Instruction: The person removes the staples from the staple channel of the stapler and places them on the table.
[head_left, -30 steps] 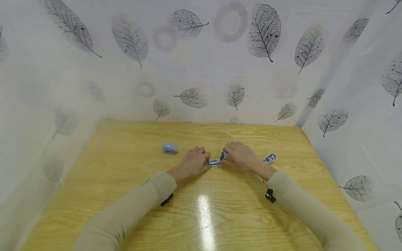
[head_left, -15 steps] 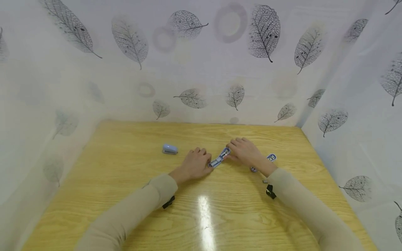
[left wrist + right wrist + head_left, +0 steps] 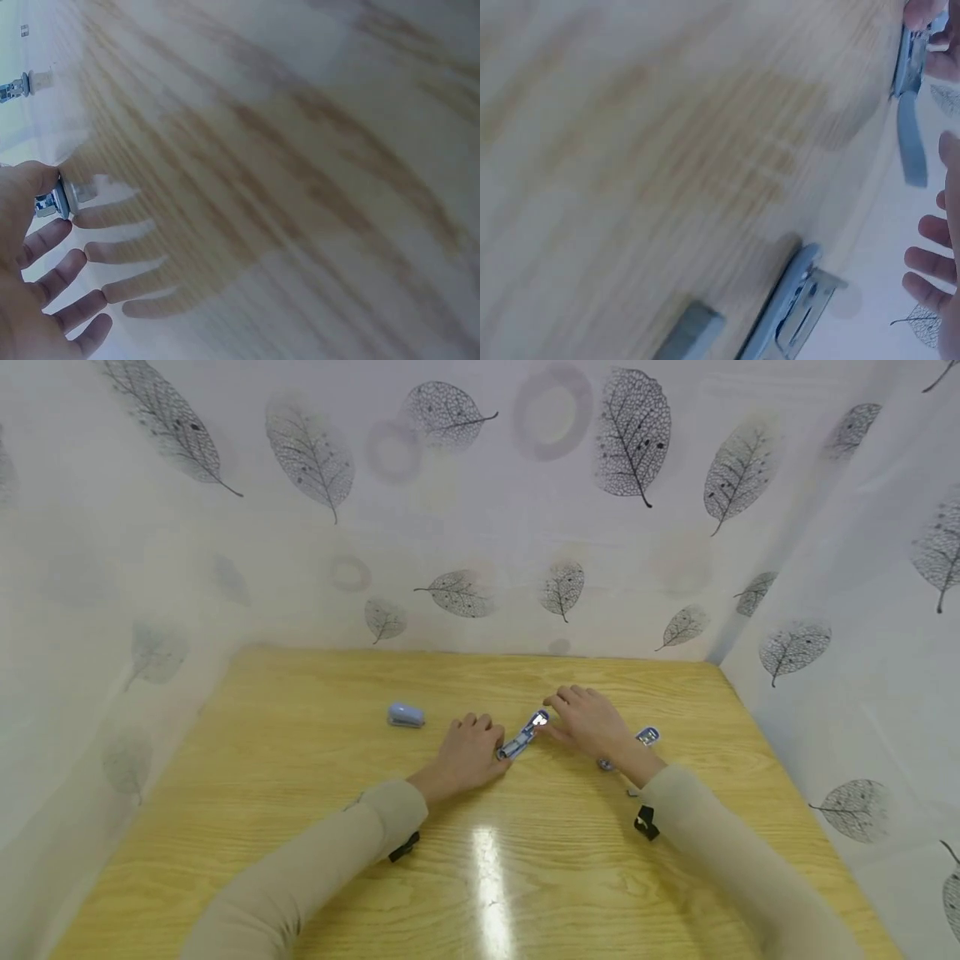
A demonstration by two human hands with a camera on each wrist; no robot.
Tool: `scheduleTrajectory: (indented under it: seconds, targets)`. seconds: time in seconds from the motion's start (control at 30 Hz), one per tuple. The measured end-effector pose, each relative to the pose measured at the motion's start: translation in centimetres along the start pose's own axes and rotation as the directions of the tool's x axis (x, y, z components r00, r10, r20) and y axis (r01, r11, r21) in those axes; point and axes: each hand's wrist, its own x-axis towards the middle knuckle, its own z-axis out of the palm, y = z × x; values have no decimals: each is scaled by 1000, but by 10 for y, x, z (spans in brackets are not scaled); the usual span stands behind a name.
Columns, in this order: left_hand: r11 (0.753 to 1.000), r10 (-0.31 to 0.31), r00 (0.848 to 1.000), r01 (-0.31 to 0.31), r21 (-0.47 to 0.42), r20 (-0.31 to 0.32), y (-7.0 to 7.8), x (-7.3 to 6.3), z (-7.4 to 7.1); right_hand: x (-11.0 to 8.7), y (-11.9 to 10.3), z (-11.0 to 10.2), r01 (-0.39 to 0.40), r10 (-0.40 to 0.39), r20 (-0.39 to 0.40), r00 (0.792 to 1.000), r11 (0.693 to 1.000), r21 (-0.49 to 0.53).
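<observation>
A: Step in hand?

B: Looks like handling the opened stapler (image 3: 523, 737), swung flat on the worktop (image 3: 300, 827) between both hands, slanting from 7 o'clock to 1 o'clock.

A: Left hand (image 3: 465, 752)?

B: At the 7 o'clock end. Thumb pressing on the metal tip, other fingers (image 3: 64, 270) loosely spread and clear of it.

A: Right hand (image 3: 588, 722)?

B: At the 1 o'clock end. Seems to pinch that tip between thumb and forefinger, though too blurred to swear to; remaining fingers (image 3: 930, 255) spread and free.

A: Next move, as a judgement?

B: Calls for keeping the near end pinned while working the far end, with no twisting of the hinge.

A: Anything else lying about?

B: Closed stapler (image 3: 406, 716) at 10 o'clock of the left hand, well apart. Second opened stapler (image 3: 647, 737) at 3 o'clock of the right hand, near the wrist.

A: Differences between views?

B: Head view alone gives the whole layout and the closed stapler. Left wrist view alone shows the thumb on the tip. Right wrist view alone shows the second opened stapler up close, plus a grey block (image 3: 690, 326) just beside it, possibly a strip of staples.
</observation>
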Motion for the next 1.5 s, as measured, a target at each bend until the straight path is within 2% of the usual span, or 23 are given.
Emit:
scheduleTrajectory:
  seconds: [0.13,0.2,0.33,0.43,0.57,0.63,0.7,0.83,0.9,1.13,1.23,1.3,1.4,1.5]
  targets:
    - [1000,-1,1000,1,3,-3,0,0,-1,-4,-14,-9,-136,134,24,991,984,118]
    - [1000,-1,1000,1,6,-2,0,-1,-1,-6,-22,-13,-203,197,47,979,958,203]
    - [1000,-1,1000,1,1,1,1,-1,-2,-10,-37,-17,-297,284,89,955,887,353]
    - [1000,-1,1000,1,-5,9,2,-1,-3,-11,-47,-19,-356,336,131,933,801,482]
    - [1000,-1,1000,1,-2,13,2,-1,-2,-9,-60,-22,-440,400,214,891,645,624]
    - [1000,-2,1000,2,3,13,2,-1,-3,-7,-64,-21,-469,416,249,875,595,653]
    - [1000,-3,1000,2,11,14,2,-1,-3,-5,-68,-18,-484,420,271,866,569,665]
    - [1000,-2,1000,2,21,15,2,-1,-3,-3,-72,-12,-500,414,302,858,541,677]
    - [1000,-1,1000,0,31,12,2,-2,-3,-2,-74,-11,-509,412,315,855,547,665]
    - [999,8,1000,-8,54,3,2,-3,-1,4,-81,-10,-529,405,343,848,603,597]
    - [998,8,1000,-8,60,0,1,-3,0,6,-83,-11,-542,410,355,840,605,584]
    - [998,6,1000,-6,57,3,1,-3,0,7,-85,-12,-549,416,359,836,597,585]
    - [999,3,1000,-3,46,13,2,-3,0,8,-87,-14,-555,421,365,831,567,609]
    - [999,1,1000,-2,41,25,2,-3,-1,8,-87,-15,-572,431,386,816,508,644]
